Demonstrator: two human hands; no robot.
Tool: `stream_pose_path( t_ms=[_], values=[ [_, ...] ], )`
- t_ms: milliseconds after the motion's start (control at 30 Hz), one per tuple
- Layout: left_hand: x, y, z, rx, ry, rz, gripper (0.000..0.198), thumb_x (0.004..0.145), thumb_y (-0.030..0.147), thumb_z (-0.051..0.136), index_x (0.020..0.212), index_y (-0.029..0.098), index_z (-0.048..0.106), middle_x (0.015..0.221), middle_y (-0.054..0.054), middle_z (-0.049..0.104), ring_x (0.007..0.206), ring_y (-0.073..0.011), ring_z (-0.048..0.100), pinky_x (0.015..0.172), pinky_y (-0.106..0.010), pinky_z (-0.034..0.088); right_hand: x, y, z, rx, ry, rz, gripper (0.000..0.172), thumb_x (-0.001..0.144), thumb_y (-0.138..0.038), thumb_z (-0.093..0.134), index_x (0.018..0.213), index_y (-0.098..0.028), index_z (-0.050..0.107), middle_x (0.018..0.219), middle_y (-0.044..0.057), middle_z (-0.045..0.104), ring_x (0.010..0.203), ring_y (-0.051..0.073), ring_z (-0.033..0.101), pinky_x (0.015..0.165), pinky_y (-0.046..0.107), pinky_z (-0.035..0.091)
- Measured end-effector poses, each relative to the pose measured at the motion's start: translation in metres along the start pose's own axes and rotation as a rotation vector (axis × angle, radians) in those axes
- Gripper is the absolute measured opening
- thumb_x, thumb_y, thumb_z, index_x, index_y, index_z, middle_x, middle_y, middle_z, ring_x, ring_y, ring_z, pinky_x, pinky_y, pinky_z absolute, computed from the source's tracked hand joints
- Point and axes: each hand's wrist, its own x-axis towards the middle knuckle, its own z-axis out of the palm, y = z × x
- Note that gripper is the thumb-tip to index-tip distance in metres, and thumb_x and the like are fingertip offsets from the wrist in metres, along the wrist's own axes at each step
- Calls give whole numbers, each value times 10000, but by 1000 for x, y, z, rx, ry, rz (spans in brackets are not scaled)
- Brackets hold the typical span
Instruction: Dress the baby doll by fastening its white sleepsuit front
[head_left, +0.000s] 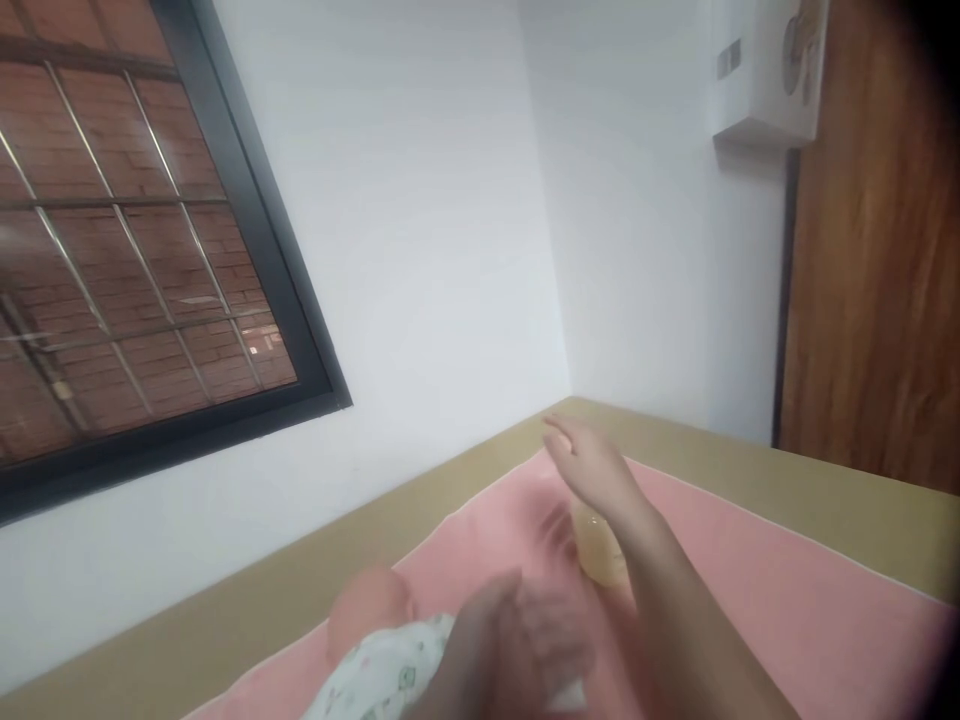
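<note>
My right hand (592, 470) reaches over a bottle of pale yellow liquid (598, 550), its fingers stretched out. The wrist and forearm cover part of the bottle, and I cannot tell whether the palm touches its top. Low in the view, my left hand (529, 640) is blurred by motion. Its thumb stands apart from the fingers, and nothing shows in it. Just left of that hand lies a small baby or doll; its rounded head (369, 603) and white printed clothing (390, 668) are visible, while the rest is hidden or out of view.
A pink sheet (720, 540) with a white edge covers much of the tan surface (315, 570). White walls (420, 240) meet behind it. A barred window (307, 330) is at left, a white wall-mounted box (765, 80) and a wooden panel (874, 270) at right.
</note>
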Motion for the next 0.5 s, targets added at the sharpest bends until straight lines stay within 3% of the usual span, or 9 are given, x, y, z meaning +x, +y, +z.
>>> stream_pose_path(
  t_ms=[67,133,200,333,500],
  values=[
    [46,1,-5,-194,30,-90,615,906,547,307,1174,49,547,1154,-233,593,1062,-289,597,890,-438,495,13,24,0,-81,-79,155,411,927,-318,303,1117,-146,624,1129,127,633,1023,239,585,861,346,422],
    [84,0,-7,-766,189,-341,675,871,531,360,1200,-43,492,1196,-277,547,1102,-294,578,943,-386,471,21,42,5,-147,-178,226,441,936,-323,261,966,-133,657,972,127,666,886,232,611,777,335,433],
    [110,-3,-5,-1001,317,-426,670,864,493,388,1235,-62,445,1215,-284,525,1102,-296,577,916,-353,489,26,54,11,-187,-239,258,464,950,-312,235,902,-120,655,926,132,662,858,225,607,770,334,434],
    [128,-11,3,-1102,439,-419,623,887,483,359,1263,-9,433,1235,-272,508,1097,-292,579,887,-365,507,28,60,28,-204,-279,301,327,963,-315,369,1045,-114,614,1067,130,613,950,212,588,831,369,465],
    [132,-27,4,-1153,365,-365,706,853,537,431,1256,-42,439,1225,-274,514,1121,-296,560,896,-330,505,24,55,39,-185,-273,269,330,908,-348,533,1185,-167,534,1186,81,546,998,197,570,838,400,499]
  ],
)
